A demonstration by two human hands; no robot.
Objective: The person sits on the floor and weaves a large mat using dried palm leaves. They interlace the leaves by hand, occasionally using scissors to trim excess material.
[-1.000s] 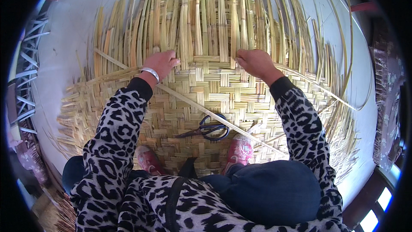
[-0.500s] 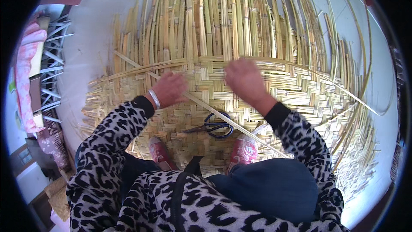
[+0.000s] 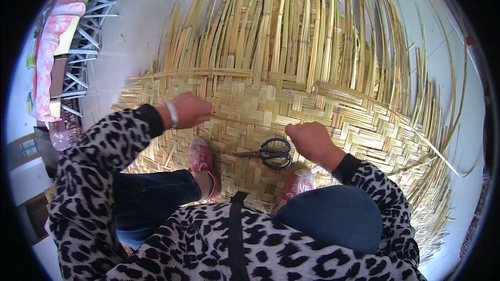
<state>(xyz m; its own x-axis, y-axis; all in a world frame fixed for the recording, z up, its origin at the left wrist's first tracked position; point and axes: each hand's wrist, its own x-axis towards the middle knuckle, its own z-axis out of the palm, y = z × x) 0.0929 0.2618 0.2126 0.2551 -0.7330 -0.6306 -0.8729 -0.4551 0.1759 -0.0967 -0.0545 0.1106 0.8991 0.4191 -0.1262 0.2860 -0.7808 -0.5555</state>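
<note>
Both hands moved down, nearer to body, since half second ago. Left hand (image 3: 190, 110) on woven bamboo mat (image 3: 333, 119), grip closed on thin bamboo strip (image 3: 229, 118). Blue-handled scissors (image 3: 268, 152) lie on mat between pink shoes. Right hand (image 3: 311, 141) just beside scissors, fingers curled; held thing cannot tell.

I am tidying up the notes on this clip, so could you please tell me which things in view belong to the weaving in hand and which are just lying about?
In use:
- woven bamboo mat
- loose upright strips
- left hand and right hand, both on the weave
- scissors, lying on the mat by the right hand

Lying about:
- metal rack
- pink cloth over it
</note>
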